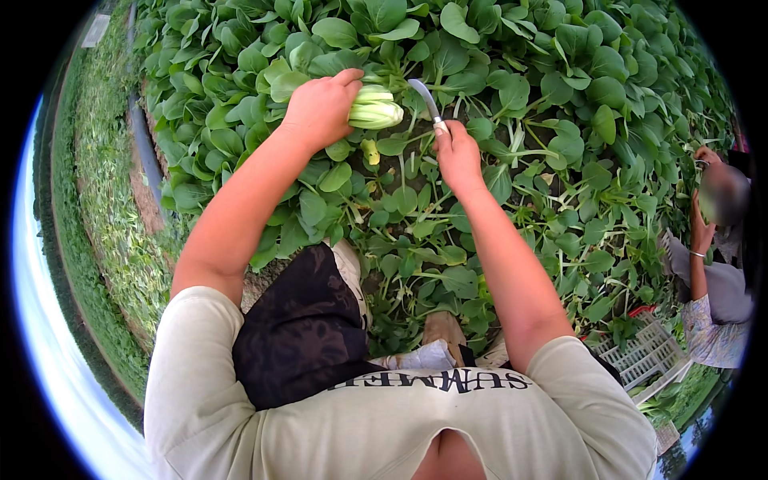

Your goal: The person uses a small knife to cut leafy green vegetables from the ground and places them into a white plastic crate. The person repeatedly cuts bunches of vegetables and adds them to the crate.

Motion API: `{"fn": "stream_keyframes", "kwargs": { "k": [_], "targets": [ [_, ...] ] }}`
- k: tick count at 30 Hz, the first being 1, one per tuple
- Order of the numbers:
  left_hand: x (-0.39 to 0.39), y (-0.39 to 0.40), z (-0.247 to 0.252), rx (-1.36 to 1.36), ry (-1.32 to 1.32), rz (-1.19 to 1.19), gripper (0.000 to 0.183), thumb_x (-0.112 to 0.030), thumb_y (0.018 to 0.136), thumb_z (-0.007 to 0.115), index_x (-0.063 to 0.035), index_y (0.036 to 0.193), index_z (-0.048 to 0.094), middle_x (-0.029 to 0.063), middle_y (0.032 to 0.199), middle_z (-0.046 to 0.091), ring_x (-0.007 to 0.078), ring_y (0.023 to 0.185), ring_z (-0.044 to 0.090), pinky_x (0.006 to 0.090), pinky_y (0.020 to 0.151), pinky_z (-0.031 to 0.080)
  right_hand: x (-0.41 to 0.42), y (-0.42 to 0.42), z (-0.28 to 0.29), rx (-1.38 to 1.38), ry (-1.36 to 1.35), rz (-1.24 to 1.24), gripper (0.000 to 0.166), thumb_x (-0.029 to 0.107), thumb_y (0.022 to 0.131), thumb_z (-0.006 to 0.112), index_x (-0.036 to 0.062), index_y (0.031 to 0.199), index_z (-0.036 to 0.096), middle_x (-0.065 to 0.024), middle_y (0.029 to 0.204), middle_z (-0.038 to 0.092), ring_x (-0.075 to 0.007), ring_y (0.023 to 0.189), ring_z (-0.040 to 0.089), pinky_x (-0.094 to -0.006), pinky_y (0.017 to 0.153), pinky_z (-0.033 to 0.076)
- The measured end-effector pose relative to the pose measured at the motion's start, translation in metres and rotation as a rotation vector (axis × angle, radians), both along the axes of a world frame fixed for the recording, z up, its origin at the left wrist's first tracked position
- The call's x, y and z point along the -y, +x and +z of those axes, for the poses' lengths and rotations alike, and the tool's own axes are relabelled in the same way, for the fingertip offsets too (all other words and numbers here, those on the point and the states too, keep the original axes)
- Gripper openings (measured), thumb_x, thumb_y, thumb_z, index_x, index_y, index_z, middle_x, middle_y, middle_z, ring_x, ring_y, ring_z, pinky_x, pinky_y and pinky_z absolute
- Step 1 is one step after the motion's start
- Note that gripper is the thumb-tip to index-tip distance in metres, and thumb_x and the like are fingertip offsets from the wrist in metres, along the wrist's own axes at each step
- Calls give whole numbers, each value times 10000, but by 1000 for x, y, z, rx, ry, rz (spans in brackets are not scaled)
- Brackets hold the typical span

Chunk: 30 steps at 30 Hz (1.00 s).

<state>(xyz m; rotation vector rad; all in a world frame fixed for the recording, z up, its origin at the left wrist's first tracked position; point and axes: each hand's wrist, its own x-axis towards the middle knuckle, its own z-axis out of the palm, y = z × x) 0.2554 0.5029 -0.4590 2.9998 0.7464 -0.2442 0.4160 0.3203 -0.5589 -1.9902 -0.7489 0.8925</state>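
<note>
My left hand is closed around a cut head of bok choy, its pale green stalks and trimmed base pointing right and its leaves partly hidden under the hand. To the right, my right hand grips the light handle of a small knife with a curved blade. The blade points up and left, a short gap away from the bok choy's base. Standing leafy bok choy plants grow just beyond both hands. Loose leaves and stalks lie on the soil below them.
At the right edge a co-worker crouches among the plants, hands raised near the rows. A white plastic crate stands between us at the lower right. Along the bed's left side runs a dark hose. My knee and shoes are close below the leaves.
</note>
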Motion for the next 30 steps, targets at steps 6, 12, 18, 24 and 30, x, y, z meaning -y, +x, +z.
{"fn": "stream_keyframes", "kwargs": {
  "k": [6,12,18,24,30],
  "targets": [
    [-6,-5,-2,90,-70,15,512,-166,660,772,-90,1143,622,-11,1280,584,251,989,656,377,831,546,-27,9,-12,319,-162,115,260,224,969,519,-23,1043,547,-257,930,669,-440,868,647,-516,756,511],
    [-16,-20,-11,131,-136,59,578,-179,646,774,-127,1199,615,-25,1274,593,243,1006,647,372,839,543,-32,5,-20,388,-216,184,272,238,972,504,-20,1052,534,-267,960,657,-439,905,646,-515,773,521],
    [-15,-16,-9,147,-140,38,565,-196,654,778,-123,1192,619,-29,1287,588,240,1013,645,371,840,541,-51,3,-34,323,-279,195,273,229,951,538,-20,1063,546,-269,1017,661,-425,951,644,-485,821,519],
    [-3,-24,-9,147,-137,39,585,-204,666,790,-132,1216,606,-46,1336,569,238,1056,634,366,877,534,-50,23,-24,242,-355,339,288,241,956,544,-14,1086,574,-244,1036,669,-411,970,643,-467,837,511],
    [8,-27,-5,202,-53,-5,542,-206,678,790,-120,1183,614,-51,1328,563,235,1033,642,372,860,539,-56,31,-40,329,-424,433,316,236,926,563,-6,1125,598,-223,1083,672,-399,1029,638,-454,882,514]
  ]
}}
